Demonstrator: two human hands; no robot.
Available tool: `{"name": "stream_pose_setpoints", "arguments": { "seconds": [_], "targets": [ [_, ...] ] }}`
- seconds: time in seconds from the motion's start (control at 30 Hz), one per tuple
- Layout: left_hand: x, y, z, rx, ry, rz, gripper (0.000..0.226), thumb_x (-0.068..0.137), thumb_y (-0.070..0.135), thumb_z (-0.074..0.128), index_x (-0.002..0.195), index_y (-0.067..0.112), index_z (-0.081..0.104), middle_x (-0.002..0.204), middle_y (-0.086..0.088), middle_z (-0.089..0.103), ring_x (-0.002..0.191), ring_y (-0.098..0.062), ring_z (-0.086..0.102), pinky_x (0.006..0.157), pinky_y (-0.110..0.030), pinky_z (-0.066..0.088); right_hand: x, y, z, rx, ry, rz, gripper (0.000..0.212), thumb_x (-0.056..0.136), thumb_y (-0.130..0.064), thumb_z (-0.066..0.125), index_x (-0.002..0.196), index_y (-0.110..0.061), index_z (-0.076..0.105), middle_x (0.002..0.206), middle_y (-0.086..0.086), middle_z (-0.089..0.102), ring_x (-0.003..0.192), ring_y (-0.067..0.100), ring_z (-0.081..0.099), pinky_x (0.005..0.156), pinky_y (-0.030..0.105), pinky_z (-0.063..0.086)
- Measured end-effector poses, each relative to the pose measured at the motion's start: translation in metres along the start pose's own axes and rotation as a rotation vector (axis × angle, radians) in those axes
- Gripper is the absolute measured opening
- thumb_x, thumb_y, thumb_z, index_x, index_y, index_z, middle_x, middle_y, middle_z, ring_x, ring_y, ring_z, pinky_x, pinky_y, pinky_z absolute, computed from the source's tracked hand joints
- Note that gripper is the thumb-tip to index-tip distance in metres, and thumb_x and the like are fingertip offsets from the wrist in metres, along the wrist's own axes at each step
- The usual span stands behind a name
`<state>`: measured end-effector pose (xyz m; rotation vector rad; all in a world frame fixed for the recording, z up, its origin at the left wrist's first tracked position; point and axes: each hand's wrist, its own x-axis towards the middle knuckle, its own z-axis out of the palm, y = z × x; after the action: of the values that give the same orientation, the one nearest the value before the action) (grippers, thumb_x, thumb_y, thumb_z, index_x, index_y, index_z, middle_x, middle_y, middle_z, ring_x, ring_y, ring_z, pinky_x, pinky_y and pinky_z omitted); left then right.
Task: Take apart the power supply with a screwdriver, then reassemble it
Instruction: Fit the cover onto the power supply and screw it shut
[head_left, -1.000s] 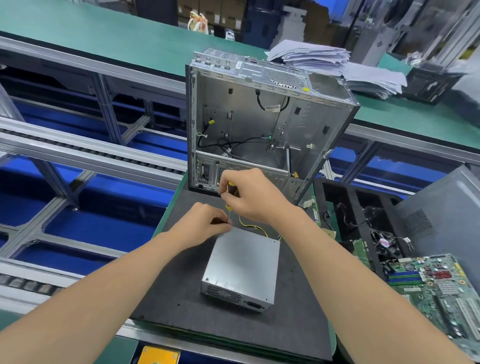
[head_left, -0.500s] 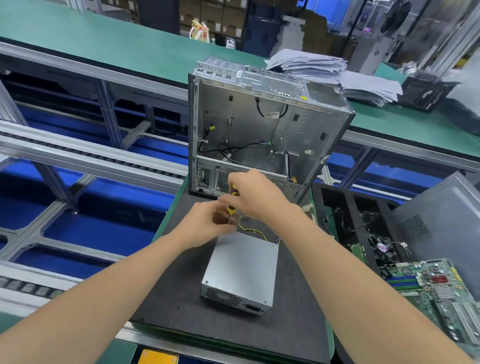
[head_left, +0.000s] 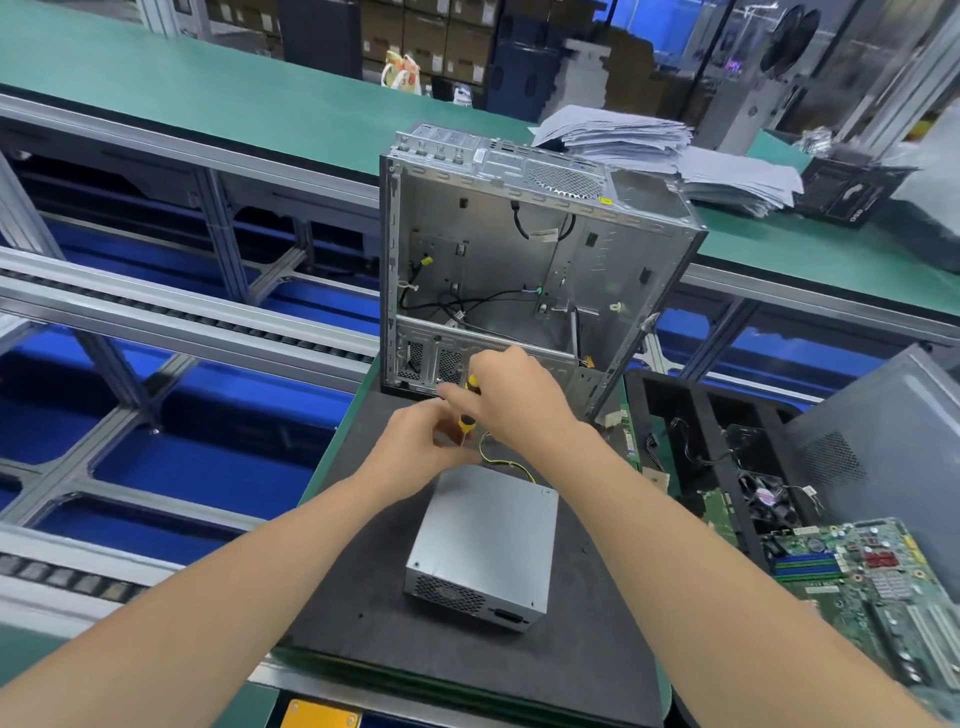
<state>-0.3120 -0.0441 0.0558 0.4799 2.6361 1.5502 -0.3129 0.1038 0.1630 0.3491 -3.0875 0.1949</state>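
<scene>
Now, cables (head_left: 516, 219) inside open case (head_left: 613, 270), power supply (head_left: 488, 535) outside.

Two hands (head_left: 423, 441) (head_left: 514, 402), one screwdriver (head_left: 467, 423), one power supply (head_left: 488, 540).

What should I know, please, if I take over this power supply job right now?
Right grip holds the yellow-and-black screwdriver by its handle. Left grip pinches at its shaft, near the tip.
The power supply lies on the black mat, out of the open case, its cover on.
To do: undo its screws, open it, reassemble. Whether any screw is out, I cannot tell.
</scene>
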Motion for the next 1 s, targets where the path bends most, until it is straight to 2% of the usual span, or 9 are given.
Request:
{"name": "stream_pose_setpoints", "arguments": {
  "seconds": [0.1,0.2,0.3,0.43,0.57,0.7,0.77,0.83,1.0],
  "targets": [
    [0.002,0.002,0.005,0.007,0.034,-0.020,0.026,0.076,0.013,0.087,0.070,0.032,0.069,0.075,0.018,0.073,0.069,-0.001,0.068,0.064,-0.006,0.044,-0.007,-0.002,0.000,-0.010,0.069,-0.016,0.058,0.099,-0.068,0.051,0.075,-0.015,0.050,0.072,0.003,0.051,0.078,0.034,0.059,0.063,0.037,0.042],
    [0.003,0.001,0.002,0.022,0.003,0.006,0.035,0.079,0.006,0.083,0.070,0.038,0.070,0.072,0.019,0.073,0.070,-0.003,0.068,0.067,-0.008,0.046,-0.011,0.004,-0.006,0.111,0.016,-0.213,0.018,0.097,-0.035,0.061,0.102,-0.018,0.060,0.099,0.002,0.061,0.095,0.030,0.060,0.078,0.042,0.052],
    [0.002,-0.001,-0.003,0.038,-0.044,0.013,0.024,0.083,0.009,0.079,0.077,0.031,0.074,0.074,0.014,0.074,0.074,-0.007,0.069,0.072,-0.016,0.048,-0.011,0.007,-0.013,0.132,-0.064,-0.267,0.015,0.093,-0.014,0.058,0.106,-0.016,0.064,0.100,0.001,0.067,0.096,0.028,0.060,0.080,0.044,0.055],
    [0.001,0.001,-0.005,-0.005,-0.063,0.053,0.021,0.082,0.023,0.084,0.097,0.033,0.073,0.089,0.018,0.074,0.088,-0.002,0.070,0.074,-0.012,0.051,-0.004,0.007,-0.010,0.057,-0.053,-0.082,0.035,0.104,-0.044,0.058,0.098,-0.010,0.065,0.091,0.009,0.061,0.090,0.034,0.062,0.071,0.039,0.052],
    [0.006,0.003,-0.002,-0.026,0.011,0.015,0.016,0.075,0.028,0.087,0.086,0.031,0.076,0.083,0.013,0.076,0.081,-0.006,0.070,0.075,-0.021,0.054,-0.006,0.002,-0.005,0.014,0.061,0.011,0.056,0.101,-0.062,0.052,0.077,-0.012,0.056,0.074,0.006,0.055,0.077,0.035,0.059,0.064,0.037,0.047],
    [0.011,0.004,-0.006,0.034,-0.020,0.073,0.043,0.083,0.008,0.077,0.069,0.048,0.071,0.072,0.013,0.075,0.069,-0.001,0.068,0.063,-0.012,0.046,-0.010,0.006,-0.007,0.147,-0.001,-0.188,0.018,0.097,-0.035,0.062,0.098,-0.017,0.066,0.096,0.002,0.063,0.094,0.029,0.060,0.080,0.042,0.053],
    [0.012,0.003,-0.011,0.038,-0.068,0.088,0.039,0.086,0.009,0.076,0.078,0.047,0.072,0.076,0.015,0.076,0.072,0.001,0.068,0.067,-0.010,0.044,-0.008,0.011,-0.010,0.172,-0.071,-0.263,0.013,0.093,-0.018,0.061,0.104,-0.017,0.066,0.101,0.002,0.064,0.098,0.026,0.059,0.083,0.043,0.053],
    [0.012,0.003,-0.014,-0.002,-0.116,0.092,0.029,0.089,0.008,0.074,0.098,0.035,0.072,0.086,0.010,0.078,0.084,-0.004,0.073,0.077,-0.014,0.051,-0.005,0.013,-0.010,0.149,-0.065,-0.196,0.013,0.098,-0.026,0.062,0.103,-0.015,0.067,0.097,0.004,0.066,0.096,0.028,0.062,0.078,0.041,0.054],
    [0.011,0.004,-0.008,-0.025,-0.085,0.041,0.036,0.081,0.014,0.085,0.098,0.041,0.068,0.090,0.017,0.073,0.087,-0.005,0.071,0.070,-0.014,0.055,0.000,0.007,-0.001,-0.002,0.056,0.029,0.057,0.093,-0.063,0.062,0.066,-0.016,0.044,0.068,0.002,0.050,0.069,0.034,0.057,0.056,0.033,0.033]
  ]
}}
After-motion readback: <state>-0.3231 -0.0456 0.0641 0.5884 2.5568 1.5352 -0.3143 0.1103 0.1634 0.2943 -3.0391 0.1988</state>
